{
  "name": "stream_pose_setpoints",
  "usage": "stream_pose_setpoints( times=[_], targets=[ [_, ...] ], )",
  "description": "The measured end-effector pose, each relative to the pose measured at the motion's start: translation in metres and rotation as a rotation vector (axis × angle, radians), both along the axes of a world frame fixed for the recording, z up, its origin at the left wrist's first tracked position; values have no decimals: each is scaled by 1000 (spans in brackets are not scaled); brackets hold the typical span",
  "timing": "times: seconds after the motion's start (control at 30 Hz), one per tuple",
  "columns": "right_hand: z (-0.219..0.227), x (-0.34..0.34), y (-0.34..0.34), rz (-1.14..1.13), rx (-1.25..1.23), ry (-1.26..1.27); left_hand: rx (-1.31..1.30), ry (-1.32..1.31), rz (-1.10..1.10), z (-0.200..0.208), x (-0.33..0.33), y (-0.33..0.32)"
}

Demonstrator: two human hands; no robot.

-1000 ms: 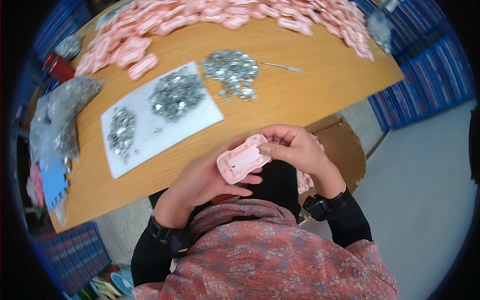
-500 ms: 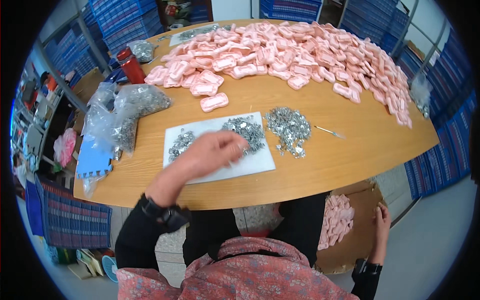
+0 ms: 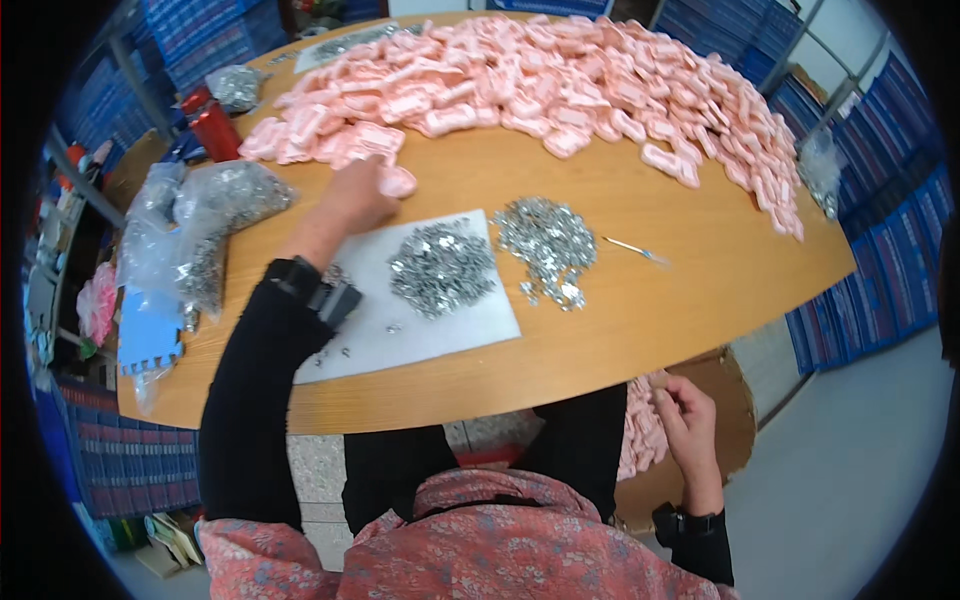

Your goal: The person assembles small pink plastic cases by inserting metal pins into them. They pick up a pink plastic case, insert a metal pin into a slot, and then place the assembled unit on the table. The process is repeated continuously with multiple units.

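My left hand (image 3: 356,202) reaches over the far left part of a white foam sheet (image 3: 462,335) and touches a pink moulded plastic piece (image 3: 399,182) at the near edge of a big heap of such pieces (image 3: 500,75). Its fingers are mostly hidden behind the back of the hand. On the sheet lies a pile of small shiny metal parts (image 3: 440,270). My right hand (image 3: 690,425) is low on the right, over a cardboard box (image 3: 728,400) with pink pieces (image 3: 642,435) in it. Thumb and forefinger are pinched together; what they hold is too small to name.
Right of the sheet, a second pile of metal parts (image 3: 548,245) lies on the wooden table (image 3: 640,300), beside a thin pen-like tool (image 3: 635,249). Plastic bags of metal parts (image 3: 225,205), a blue foam mat (image 3: 150,335) and a red bottle (image 3: 212,128) stand at the left.
My left hand has moved from above the metal parts to the far left, onto a pink piece. The right hand has come up and inward from the box's right rim. The whole view has shifted slightly.
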State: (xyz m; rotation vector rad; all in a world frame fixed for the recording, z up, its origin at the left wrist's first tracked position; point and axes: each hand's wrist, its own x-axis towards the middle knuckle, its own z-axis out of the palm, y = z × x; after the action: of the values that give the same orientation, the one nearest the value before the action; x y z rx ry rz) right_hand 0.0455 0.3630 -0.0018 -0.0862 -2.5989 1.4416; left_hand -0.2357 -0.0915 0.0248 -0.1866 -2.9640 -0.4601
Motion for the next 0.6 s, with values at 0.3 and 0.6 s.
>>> stream_pose_setpoints(
  times=[0.3, 0.6],
  targets=[
    [10, -55, -48, 130, 94, 33, 633, -316, -60, 78, 106, 14],
    [7, -116, -82, 219, 184, 178, 1617, -677, -169, 16, 226, 45]
  ],
)
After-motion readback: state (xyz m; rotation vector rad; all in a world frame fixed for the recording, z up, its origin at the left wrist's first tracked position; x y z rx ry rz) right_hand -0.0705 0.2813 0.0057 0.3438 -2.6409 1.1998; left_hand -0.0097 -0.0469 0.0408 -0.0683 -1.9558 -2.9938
